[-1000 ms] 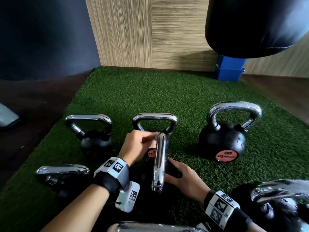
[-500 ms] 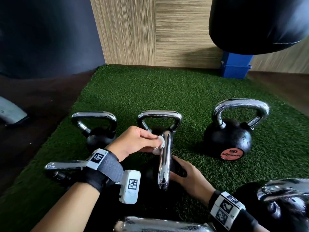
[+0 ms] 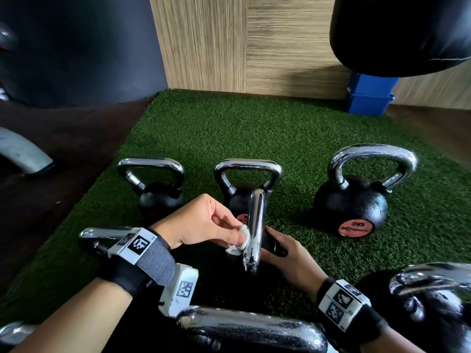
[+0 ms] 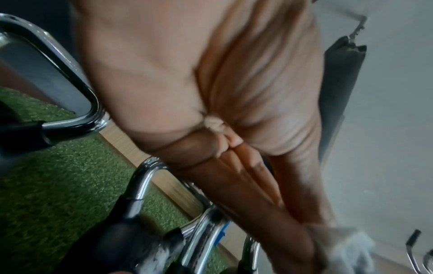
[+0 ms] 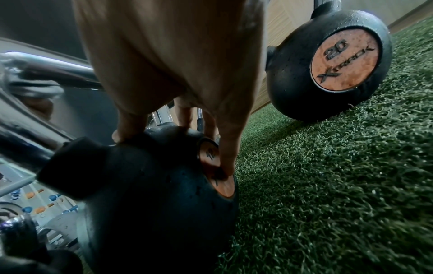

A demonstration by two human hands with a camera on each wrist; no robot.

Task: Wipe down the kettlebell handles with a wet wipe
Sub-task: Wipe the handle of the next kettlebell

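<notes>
Several black kettlebells with chrome handles stand on green turf [image 3: 254, 128]. The middle front kettlebell shows its chrome handle [image 3: 254, 225] edge-on. My left hand [image 3: 204, 225] pinches a crumpled white wet wipe [image 3: 242, 238] against the handle's left side; the wipe [image 4: 346, 246] shows at my fingertips in the left wrist view. My right hand [image 3: 288, 253] grips that kettlebell's black body [image 5: 152, 185], thumb on top and fingers over its orange label [image 5: 222, 178].
A 20 kettlebell [image 3: 354, 200] stands right, two more [image 3: 158, 189] [image 3: 242, 179] behind. Other chrome handles lie near left [image 3: 102, 235], bottom [image 3: 249, 329] and bottom right [image 3: 433, 278]. A black punching bag [image 3: 400, 34] hangs over a blue base [image 3: 369, 98]. Wood wall behind.
My left hand has slid back along the chrome handle towards me with the wipe. The right hand has stayed on the kettlebell body. The head view has shifted slightly.
</notes>
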